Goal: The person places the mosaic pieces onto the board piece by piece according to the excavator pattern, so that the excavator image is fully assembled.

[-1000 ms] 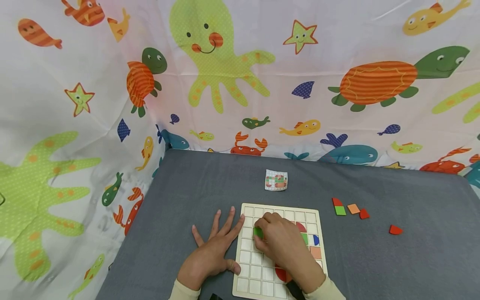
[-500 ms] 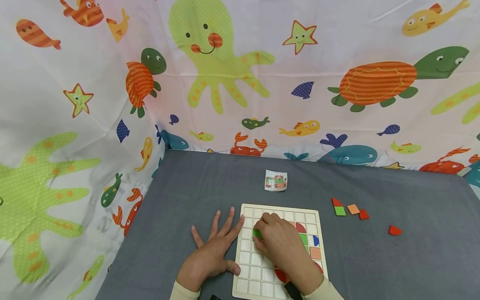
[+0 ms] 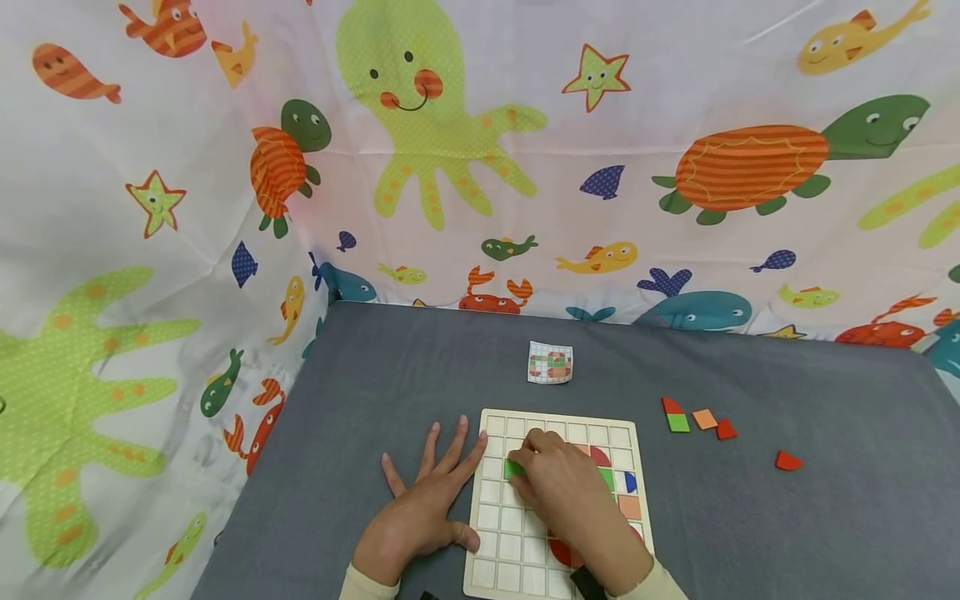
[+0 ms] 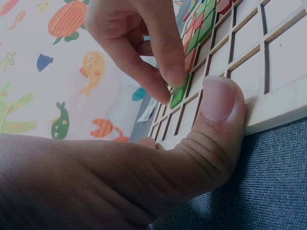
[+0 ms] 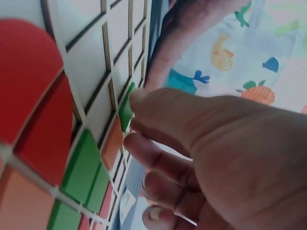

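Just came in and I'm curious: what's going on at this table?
A person is filling a wooden grid board with coloured tiles. The right hand pinches a green tile at a cell in the board's left part. The left hand lies flat on the grey table, thumb against the board's left edge. Red, green and orange tiles already sit in the board's right part. A small pattern card lies beyond the board, and spare tiles wait to its right.
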### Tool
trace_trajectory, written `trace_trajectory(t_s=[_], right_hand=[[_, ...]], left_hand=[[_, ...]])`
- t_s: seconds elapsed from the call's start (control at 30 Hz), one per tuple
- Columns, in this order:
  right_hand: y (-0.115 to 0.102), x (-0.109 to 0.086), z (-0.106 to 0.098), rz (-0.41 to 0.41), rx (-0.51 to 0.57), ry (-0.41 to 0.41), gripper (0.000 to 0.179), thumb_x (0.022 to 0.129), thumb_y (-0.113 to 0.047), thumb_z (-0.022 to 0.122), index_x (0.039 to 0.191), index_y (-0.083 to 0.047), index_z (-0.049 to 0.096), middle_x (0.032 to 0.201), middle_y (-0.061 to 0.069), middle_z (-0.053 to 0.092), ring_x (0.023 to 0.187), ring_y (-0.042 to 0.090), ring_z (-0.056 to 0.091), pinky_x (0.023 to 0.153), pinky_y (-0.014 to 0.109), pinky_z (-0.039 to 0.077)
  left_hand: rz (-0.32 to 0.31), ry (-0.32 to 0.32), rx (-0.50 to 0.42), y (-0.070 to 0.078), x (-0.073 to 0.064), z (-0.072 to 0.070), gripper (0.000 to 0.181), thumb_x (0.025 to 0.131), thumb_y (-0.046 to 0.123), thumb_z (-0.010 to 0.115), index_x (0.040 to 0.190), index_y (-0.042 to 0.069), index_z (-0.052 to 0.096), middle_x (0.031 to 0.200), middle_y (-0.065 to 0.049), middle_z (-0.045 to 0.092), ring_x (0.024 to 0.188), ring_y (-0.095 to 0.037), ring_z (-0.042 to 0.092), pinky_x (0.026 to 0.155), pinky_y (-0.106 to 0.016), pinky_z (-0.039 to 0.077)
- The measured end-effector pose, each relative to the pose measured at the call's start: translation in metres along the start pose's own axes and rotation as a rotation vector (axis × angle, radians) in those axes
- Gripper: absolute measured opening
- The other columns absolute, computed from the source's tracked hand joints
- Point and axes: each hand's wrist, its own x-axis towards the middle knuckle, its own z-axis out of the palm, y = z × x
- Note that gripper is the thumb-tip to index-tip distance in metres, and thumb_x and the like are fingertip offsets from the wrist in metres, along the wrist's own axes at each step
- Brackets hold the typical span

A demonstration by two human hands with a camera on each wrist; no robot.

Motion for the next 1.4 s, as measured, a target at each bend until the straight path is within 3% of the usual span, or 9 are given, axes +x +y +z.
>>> trace_trajectory(t_s=[0.17, 0.37, 0.63, 0.83, 0.93, 1.03, 1.2, 1.4], right_hand=[[0.006, -0.005, -0.012, 0.017, 0.094, -0.024, 0.026, 0.090, -0.027, 0.086, 0.112, -0.014, 0.082, 0.101, -0.004, 0.067, 0.091, 0.013, 0.064, 0.076, 0.032, 0.060], [0.023, -0.009, -0.027, 0.087, 0.142, 0.014, 0.023, 0.094, -0.026, 0.083, 0.113, -0.013, 0.081, 0.104, -0.003, 0.070, 0.093, 0.013, 0.067, 0.079, 0.035, 0.062], [0.069, -0.023, -0.043, 0.270, 0.165, 0.072, 0.024, 0.096, -0.026, 0.081, 0.115, -0.011, 0.080, 0.108, 0.006, 0.073, 0.094, 0.023, 0.068, 0.071, 0.043, 0.063], [0.109, -0.042, -0.057, 0.378, 0.124, 0.116, 0.026, 0.096, -0.015, 0.079, 0.120, -0.005, 0.077, 0.106, 0.011, 0.071, 0.081, 0.023, 0.060, 0.058, 0.037, 0.053], [0.127, -0.054, -0.061, 0.416, 0.101, 0.171, 0.027, 0.094, -0.008, 0.078, 0.120, -0.003, 0.076, 0.103, 0.013, 0.070, 0.080, 0.027, 0.061, 0.057, 0.044, 0.055], [0.144, -0.065, -0.061, 0.450, 0.088, 0.197, 0.030, 0.092, -0.001, 0.077, 0.122, -0.001, 0.074, 0.106, 0.017, 0.070, 0.088, 0.036, 0.066, 0.065, 0.056, 0.058], [0.170, -0.082, -0.060, 0.511, 0.092, 0.152, 0.036, 0.090, 0.002, 0.076, 0.126, 0.003, 0.071, 0.115, 0.025, 0.068, 0.098, 0.046, 0.066, 0.072, 0.065, 0.055], [0.188, -0.093, -0.060, 0.601, 0.077, 0.076, 0.041, 0.089, -0.005, 0.082, 0.126, 0.006, 0.070, 0.117, 0.029, 0.064, 0.103, 0.050, 0.063, 0.078, 0.069, 0.052]], left_hand=[[-0.007, 0.007, -0.009, -0.002, 0.000, 0.003, 0.138, 0.062, 0.044, 0.095, 0.169, 0.047, 0.008, 0.178, 0.009, -0.010, 0.162, -0.036, -0.020, 0.094, -0.084, -0.034], [-0.001, -0.012, -0.027, 0.011, -0.004, -0.008, 0.135, 0.064, 0.044, 0.094, 0.171, 0.042, 0.012, 0.179, 0.004, -0.006, 0.162, -0.040, -0.016, 0.094, -0.088, -0.030], [0.019, -0.010, -0.054, 0.008, -0.004, -0.009, 0.134, 0.064, 0.048, 0.092, 0.171, 0.041, 0.011, 0.179, 0.003, -0.006, 0.161, -0.041, -0.018, 0.092, -0.087, -0.032], [0.024, -0.008, -0.041, 0.003, -0.002, -0.005, 0.135, 0.063, 0.051, 0.091, 0.170, 0.043, 0.008, 0.179, 0.006, -0.009, 0.161, -0.038, -0.020, 0.090, -0.086, -0.034], [0.032, 0.004, -0.040, 0.002, -0.002, -0.003, 0.136, 0.062, 0.051, 0.091, 0.171, 0.042, 0.009, 0.179, 0.006, -0.009, 0.161, -0.039, -0.020, 0.089, -0.087, -0.034], [0.031, 0.002, -0.032, 0.000, -0.001, -0.002, 0.136, 0.062, 0.052, 0.091, 0.170, 0.043, 0.008, 0.179, 0.007, -0.009, 0.161, -0.038, -0.021, 0.088, -0.086, -0.035], [0.031, 0.004, -0.029, -0.001, -0.001, -0.001, 0.136, 0.062, 0.054, 0.089, 0.170, 0.043, 0.008, 0.178, 0.007, -0.010, 0.161, -0.037, -0.021, 0.089, -0.085, -0.036], [0.010, 0.007, -0.030, -0.005, 0.001, 0.003, 0.136, 0.062, 0.052, 0.091, 0.170, 0.045, 0.008, 0.178, 0.008, -0.009, 0.162, -0.037, -0.020, 0.091, -0.083, -0.037]])
